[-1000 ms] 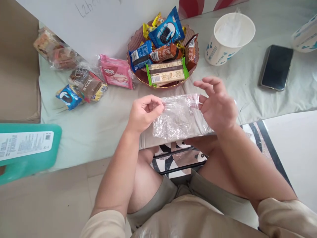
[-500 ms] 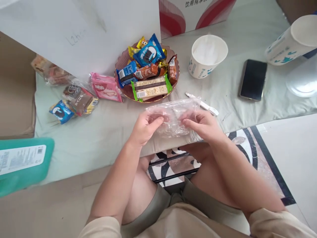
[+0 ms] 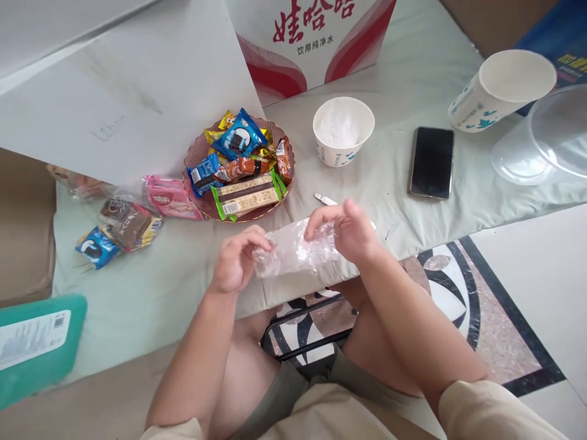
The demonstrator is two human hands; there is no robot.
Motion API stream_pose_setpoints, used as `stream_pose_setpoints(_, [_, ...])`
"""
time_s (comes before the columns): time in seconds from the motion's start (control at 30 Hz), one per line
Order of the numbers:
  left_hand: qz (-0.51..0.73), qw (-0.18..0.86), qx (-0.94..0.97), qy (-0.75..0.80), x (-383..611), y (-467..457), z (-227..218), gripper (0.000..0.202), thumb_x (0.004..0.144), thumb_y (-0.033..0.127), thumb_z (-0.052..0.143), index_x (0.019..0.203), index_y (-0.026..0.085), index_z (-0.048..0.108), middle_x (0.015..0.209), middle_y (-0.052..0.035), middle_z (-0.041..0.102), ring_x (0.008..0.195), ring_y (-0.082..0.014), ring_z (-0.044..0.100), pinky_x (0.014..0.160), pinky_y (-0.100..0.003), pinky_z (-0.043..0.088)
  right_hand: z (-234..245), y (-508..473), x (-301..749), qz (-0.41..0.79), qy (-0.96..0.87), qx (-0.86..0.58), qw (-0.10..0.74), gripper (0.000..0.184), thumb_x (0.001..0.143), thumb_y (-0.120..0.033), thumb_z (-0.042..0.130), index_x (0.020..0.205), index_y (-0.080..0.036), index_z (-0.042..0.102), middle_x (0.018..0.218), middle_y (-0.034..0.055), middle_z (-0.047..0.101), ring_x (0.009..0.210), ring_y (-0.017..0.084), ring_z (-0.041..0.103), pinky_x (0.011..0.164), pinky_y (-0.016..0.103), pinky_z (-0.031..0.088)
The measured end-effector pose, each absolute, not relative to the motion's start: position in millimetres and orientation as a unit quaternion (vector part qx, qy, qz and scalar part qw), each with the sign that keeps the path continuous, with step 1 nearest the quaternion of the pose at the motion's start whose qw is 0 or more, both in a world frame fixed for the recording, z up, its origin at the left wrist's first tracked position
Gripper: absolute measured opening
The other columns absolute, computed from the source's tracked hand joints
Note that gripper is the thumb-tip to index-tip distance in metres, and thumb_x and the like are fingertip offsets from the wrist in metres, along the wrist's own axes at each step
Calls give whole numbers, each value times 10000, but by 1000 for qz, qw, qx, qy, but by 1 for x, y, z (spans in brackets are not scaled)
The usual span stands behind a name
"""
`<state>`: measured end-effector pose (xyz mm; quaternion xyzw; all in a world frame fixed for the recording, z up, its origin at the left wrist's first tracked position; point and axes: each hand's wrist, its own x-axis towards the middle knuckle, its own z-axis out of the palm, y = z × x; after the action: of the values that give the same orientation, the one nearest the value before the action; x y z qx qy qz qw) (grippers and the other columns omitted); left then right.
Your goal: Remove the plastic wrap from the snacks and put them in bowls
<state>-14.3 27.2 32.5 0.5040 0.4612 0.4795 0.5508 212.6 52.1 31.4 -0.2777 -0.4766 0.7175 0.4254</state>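
Observation:
A clear crinkled plastic bag (image 3: 298, 252) lies flattened near the front edge of the cloth-covered table. My left hand (image 3: 238, 260) pinches its left end between thumb and fingertips. Over the right part of the bag is my right hand (image 3: 351, 232), thumb lifted away from the bent fingers, whose tips are at the film without gripping it. Behind my right hand lies a white utility knife (image 3: 325, 200), mostly hidden by it. A pink scalloped plate (image 3: 195, 153) heaped with wrapped snacks stands just beyond my left hand.
A paper cup (image 3: 343, 159) with crumpled clear plastic inside stands behind. To the right are a phone (image 3: 431, 164), another paper cup (image 3: 472, 110) and a clear plastic cup (image 3: 518, 156). Loose snack packets (image 3: 131, 226) and a green container (image 3: 41, 348) lie left; a white box (image 3: 137, 91) stands behind.
My right hand has let go of the bag and lifted its thumb; my left hand still holds it. The bag is now spread lower and flatter. The view has shifted.

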Motion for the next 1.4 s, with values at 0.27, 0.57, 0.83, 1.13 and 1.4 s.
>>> stream_pose_setpoints(0.27, [488,346,616,512,14,15,63,132,764,164,783,869,222,727,853,6,658,696,-120,619,606,-254,511,27,54,235,602,-424,-419,532,430,726,-216,706,1134,-269,581,870,-47,620,642,84,542,583,230,447])
stream_pose_setpoints(0.57, [421,261,734,465,81,161,122,261,746,-105,683,771,153,655,700,39,575,552,-72,433,586,-245,379,23,88,254,301,-348,-556,692,277,923,-461,492,1135,-282,485,1138,62,582,964,173,679,756,319,545])
stream_pose_setpoints(0.83, [283,435,756,399,98,159,124,526,675,-146,675,1076,192,697,954,-2,663,814,-148,668,815,-343,562,33,90,263,469,-530,-444,550,235,859,-327,684,1064,-226,630,936,18,694,888,188,672,832,364,570])
stream_pose_setpoints(1.13, [295,431,726,448,109,133,117,235,684,71,840,830,207,717,863,12,701,1010,-265,750,922,-371,591,39,89,249,554,-360,-434,613,604,843,-325,695,1375,-350,411,832,-46,642,803,184,693,763,339,568])
stream_pose_setpoints(1.4, [258,82,799,537,114,184,128,228,725,44,762,889,189,696,1033,-72,690,1077,-302,687,975,-432,547,37,92,243,455,-274,-501,683,298,850,-262,613,1131,-287,517,942,2,712,859,169,706,844,346,563])
